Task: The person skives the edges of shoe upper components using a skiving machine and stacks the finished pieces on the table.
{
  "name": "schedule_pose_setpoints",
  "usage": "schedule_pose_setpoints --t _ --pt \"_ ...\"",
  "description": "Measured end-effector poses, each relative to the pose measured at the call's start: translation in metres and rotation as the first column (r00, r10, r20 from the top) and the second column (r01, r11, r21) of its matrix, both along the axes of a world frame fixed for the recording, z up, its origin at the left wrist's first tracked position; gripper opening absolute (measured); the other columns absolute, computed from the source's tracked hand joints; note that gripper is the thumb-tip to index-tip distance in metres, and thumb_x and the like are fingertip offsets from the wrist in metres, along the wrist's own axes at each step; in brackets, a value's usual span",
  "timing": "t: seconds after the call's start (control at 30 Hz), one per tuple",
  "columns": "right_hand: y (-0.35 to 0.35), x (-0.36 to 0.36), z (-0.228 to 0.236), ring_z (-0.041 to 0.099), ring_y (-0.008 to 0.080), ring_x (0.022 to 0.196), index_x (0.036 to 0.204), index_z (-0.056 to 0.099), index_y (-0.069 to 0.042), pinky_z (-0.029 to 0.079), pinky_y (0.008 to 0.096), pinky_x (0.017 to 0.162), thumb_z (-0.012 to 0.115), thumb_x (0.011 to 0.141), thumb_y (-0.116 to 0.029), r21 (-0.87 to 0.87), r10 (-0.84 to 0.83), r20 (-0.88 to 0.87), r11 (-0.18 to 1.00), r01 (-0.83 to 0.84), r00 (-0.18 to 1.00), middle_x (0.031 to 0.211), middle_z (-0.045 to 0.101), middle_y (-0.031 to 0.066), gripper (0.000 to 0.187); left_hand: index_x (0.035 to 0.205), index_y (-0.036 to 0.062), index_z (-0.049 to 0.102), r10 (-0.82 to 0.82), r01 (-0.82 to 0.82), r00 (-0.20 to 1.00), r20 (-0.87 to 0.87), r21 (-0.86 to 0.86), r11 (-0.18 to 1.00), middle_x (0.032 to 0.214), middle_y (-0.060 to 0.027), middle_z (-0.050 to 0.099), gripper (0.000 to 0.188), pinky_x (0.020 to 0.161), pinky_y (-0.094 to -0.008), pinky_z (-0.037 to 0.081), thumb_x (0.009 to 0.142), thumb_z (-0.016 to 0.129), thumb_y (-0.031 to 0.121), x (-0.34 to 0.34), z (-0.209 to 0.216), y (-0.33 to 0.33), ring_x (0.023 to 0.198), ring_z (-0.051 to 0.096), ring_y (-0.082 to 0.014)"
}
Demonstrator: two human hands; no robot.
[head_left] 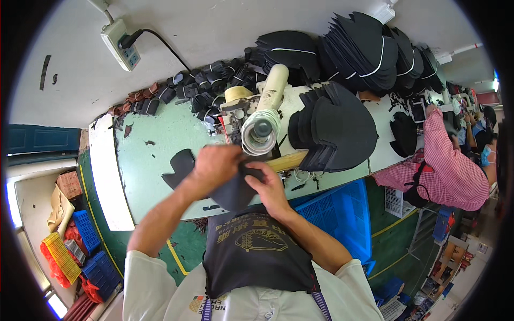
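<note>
A dark, flat cut-out piece of sheet material [234,191] hangs over the table's near edge, just in front of the machine. My left hand [214,167] is closed on its upper left part, close under the machine's round head. Thumb and fingers of my right hand [267,187] pinch its upper right edge. The bench machine [262,126] has a cream cylindrical arm and a coil of pale cord around its end; it hides where the piece meets it. Left of my left hand, another black cut piece [182,167] lies on the pale green table [152,174].
A fanned stack of black cut pieces [342,128] stands right of the machine. Tied stacks [364,51] and small rolled bundles [206,80] line the wall. Below the table's right part sits a blue crate [342,214]. A co-worker in a checked shirt [455,166] is at the far right.
</note>
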State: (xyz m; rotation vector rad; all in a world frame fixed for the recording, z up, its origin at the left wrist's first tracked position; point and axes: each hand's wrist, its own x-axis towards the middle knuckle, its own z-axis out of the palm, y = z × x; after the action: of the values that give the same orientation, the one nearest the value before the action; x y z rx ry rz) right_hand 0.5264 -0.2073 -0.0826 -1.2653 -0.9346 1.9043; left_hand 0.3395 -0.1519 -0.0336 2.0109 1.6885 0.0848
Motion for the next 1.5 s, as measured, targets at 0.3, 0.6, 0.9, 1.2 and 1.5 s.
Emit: schedule_pose_setpoints --t 0.3,0.6,0.9,1.2,1.5 --pt "0.031 0.051 0.034 0.068 0.0159 0.097 0.135 0.060 0.001 0.053 0.0307 0.088 0.077 0.086 -0.004 -0.069 0.140 -0.064 0.987 -0.145 0.988 0.110 0.073 0.0086 0.052 0.109 0.0068 0.072 0.149 -0.139 0.869 0.473 -0.057 0.989 0.094 -0.0125 0.075 0.024 0.075 -0.0413 0.057 0.091 0.073 0.023 0.021 0.008 -0.028 0.083 0.073 -0.0315" --pt "0.033 0.072 0.057 0.068 0.0105 0.093 0.111 0.075 0.002 0.055 0.0293 0.083 0.072 0.092 -0.006 0.133 0.144 0.199 0.976 -0.172 0.969 0.099 0.076 0.0040 0.021 0.111 0.0013 0.073 0.483 -0.080 0.671 0.562 -0.593 0.801 0.097 -0.0100 0.073 0.025 0.084 -0.0309 0.053 0.096 0.071 0.021 -0.031 -0.016 -0.063 0.088 0.067 -0.0154" --pt "0.048 0.080 0.072 0.073 0.0324 0.099 0.096 0.079 -0.007 0.058 0.0349 0.084 0.069 0.072 0.005 0.541 0.104 0.675 0.604 -0.585 0.731 0.110 0.075 0.0134 0.028 0.103 -0.0033 0.074 0.677 -0.388 0.520 0.521 -0.563 0.730 0.076 -0.0042 0.073 0.017 0.054 -0.0245 0.052 0.095 0.069 0.011 0.004 -0.024 -0.036 0.062 0.070 -0.0107" --pt "0.063 0.059 0.087 0.073 0.0323 0.088 0.087 0.078 -0.006 0.059 0.0372 0.079 0.062 0.064 0.007 0.459 -0.019 0.818 0.625 -0.631 0.575 0.097 0.075 0.0123 0.031 0.090 0.0046 0.075 0.511 -0.507 0.797 0.321 -0.102 0.856 0.081 -0.0180 0.074 0.022 0.073 -0.0458 0.058 0.086 0.072 0.027 0.029 -0.030 -0.014 0.080 0.073 -0.0376" --pt "0.046 0.118 0.187 0.074 0.0291 0.085 0.096 0.074 0.003 0.057 0.0372 0.082 0.066 0.080 0.004 0.612 -0.252 0.663 0.724 -0.317 0.705 0.094 0.076 0.0167 0.018 0.101 -0.0014 0.072 0.645 -0.703 0.583 0.494 -0.090 0.705 0.079 -0.0080 0.073 0.016 0.059 -0.0280 0.056 0.095 0.072 0.014 -0.038 -0.087 -0.062 0.065 0.069 -0.0105"
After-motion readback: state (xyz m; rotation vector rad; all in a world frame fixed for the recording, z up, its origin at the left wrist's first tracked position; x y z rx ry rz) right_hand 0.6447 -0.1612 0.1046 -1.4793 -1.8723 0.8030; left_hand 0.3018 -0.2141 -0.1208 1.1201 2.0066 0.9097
